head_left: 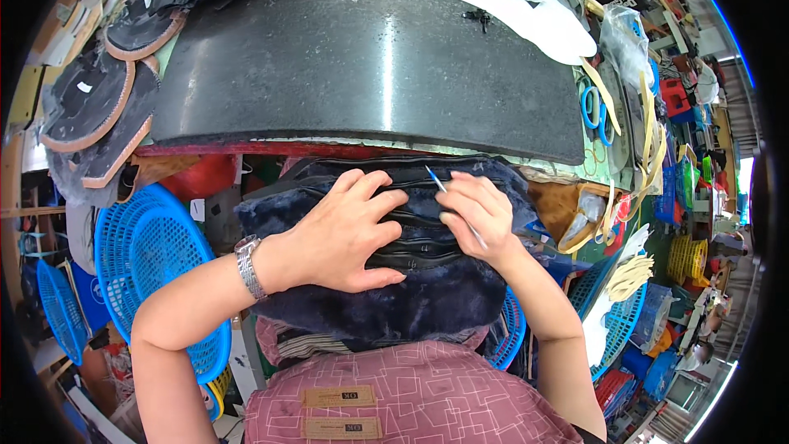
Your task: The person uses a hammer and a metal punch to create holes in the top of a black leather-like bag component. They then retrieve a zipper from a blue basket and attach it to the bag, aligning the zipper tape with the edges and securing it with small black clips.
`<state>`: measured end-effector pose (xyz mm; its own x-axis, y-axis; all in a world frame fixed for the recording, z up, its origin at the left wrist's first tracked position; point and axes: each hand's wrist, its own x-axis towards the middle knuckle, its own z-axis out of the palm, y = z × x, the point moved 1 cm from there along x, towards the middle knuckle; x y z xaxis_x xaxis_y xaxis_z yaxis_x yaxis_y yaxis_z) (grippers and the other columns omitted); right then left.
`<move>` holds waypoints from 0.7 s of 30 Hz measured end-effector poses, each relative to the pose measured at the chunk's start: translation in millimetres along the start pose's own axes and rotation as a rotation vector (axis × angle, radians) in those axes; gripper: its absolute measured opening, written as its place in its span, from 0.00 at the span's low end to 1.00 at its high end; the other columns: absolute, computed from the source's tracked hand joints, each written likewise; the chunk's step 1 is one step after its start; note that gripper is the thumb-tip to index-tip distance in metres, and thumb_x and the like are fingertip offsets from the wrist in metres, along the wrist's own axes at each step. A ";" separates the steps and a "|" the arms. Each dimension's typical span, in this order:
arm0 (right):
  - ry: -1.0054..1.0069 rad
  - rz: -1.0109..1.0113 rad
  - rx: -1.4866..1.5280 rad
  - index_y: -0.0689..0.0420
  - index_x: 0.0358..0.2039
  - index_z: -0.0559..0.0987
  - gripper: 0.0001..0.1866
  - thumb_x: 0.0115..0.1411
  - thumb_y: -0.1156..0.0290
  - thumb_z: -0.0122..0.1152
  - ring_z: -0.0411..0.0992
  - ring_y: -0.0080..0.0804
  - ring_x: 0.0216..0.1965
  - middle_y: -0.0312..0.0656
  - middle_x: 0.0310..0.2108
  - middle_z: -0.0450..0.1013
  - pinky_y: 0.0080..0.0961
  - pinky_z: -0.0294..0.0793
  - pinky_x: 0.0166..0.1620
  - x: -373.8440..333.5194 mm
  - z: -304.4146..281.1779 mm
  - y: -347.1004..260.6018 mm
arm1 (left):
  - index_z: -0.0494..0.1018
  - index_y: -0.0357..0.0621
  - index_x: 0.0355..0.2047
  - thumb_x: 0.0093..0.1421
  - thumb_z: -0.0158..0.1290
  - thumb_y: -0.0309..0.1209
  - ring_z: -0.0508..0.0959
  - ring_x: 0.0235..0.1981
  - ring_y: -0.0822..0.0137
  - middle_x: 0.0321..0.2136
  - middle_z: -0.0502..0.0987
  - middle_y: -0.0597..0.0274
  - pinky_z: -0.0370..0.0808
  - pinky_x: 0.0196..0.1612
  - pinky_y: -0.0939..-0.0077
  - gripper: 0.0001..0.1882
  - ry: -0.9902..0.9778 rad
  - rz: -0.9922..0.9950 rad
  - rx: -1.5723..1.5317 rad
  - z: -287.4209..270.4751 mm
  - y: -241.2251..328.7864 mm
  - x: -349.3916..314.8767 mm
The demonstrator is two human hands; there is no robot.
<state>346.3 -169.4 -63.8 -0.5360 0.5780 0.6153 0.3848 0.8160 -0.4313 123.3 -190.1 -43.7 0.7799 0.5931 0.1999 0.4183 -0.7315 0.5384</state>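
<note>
A stack of dark navy fleece-like pieces (386, 304) lies across my lap, against the table's near edge. Overlapping black smooth edges (427, 248) run across them, with small pale marks on some. My left hand (345, 226) rests on the stack with its fingers spread, pressing the black edges; a metal watch (249, 266) is on that wrist. In my right hand (481, 215) is a slim pen (435, 180), white with a blue end. Its tip points up and left, close to the far black edge; whether it touches cannot be made out.
A large black board (329, 57) covers the table ahead. On it lie white cut-out shapes (526, 20) at the far right; blue-handled scissors (590, 107) are beside it. Dark curved pieces with tan edges (99, 107) are piled left. Blue plastic baskets (152, 263) stand at my left, another (620, 321) right.
</note>
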 end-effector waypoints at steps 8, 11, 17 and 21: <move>-0.042 -0.034 -0.060 0.60 0.27 0.76 0.08 0.44 0.77 0.65 0.72 0.39 0.29 0.42 0.27 0.72 0.29 0.75 0.35 2.8 11.5 13.4 | 0.74 0.40 0.29 0.43 0.60 0.48 0.63 0.50 0.48 0.46 0.68 0.50 0.60 0.51 0.52 0.23 0.001 0.018 0.009 3.9 -2.2 0.4; -0.039 -0.049 -0.061 0.60 0.26 0.76 0.08 0.44 0.77 0.65 0.72 0.39 0.29 0.42 0.27 0.72 0.29 0.75 0.33 3.0 10.8 13.8 | 0.74 0.41 0.29 0.43 0.60 0.48 0.63 0.50 0.48 0.46 0.68 0.50 0.60 0.51 0.52 0.23 0.002 0.011 0.011 4.2 -2.2 -0.6; -0.041 -0.057 -0.064 0.60 0.27 0.77 0.09 0.42 0.77 0.65 0.72 0.40 0.29 0.42 0.27 0.72 0.29 0.75 0.33 1.1 4.6 16.3 | 0.72 0.40 0.32 0.43 0.61 0.43 0.66 0.48 0.50 0.46 0.68 0.49 0.63 0.50 0.56 0.22 0.080 -0.007 0.013 -0.1 -4.7 0.2; 0.063 -0.032 0.030 0.62 0.31 0.78 0.10 0.49 0.71 0.62 0.74 0.43 0.29 0.47 0.29 0.74 0.31 0.74 0.31 -6.6 -17.6 7.3 | 0.70 0.39 0.35 0.44 0.62 0.36 0.71 0.43 0.50 0.42 0.71 0.51 0.67 0.46 0.59 0.21 0.309 -0.231 0.194 -9.2 -6.0 -8.9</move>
<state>365.9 -167.3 -59.3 -0.4992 0.5508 0.6689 0.3449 0.8345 -0.4297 109.7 -187.9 -41.2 0.4915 0.8000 0.3442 0.6681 -0.5999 0.4402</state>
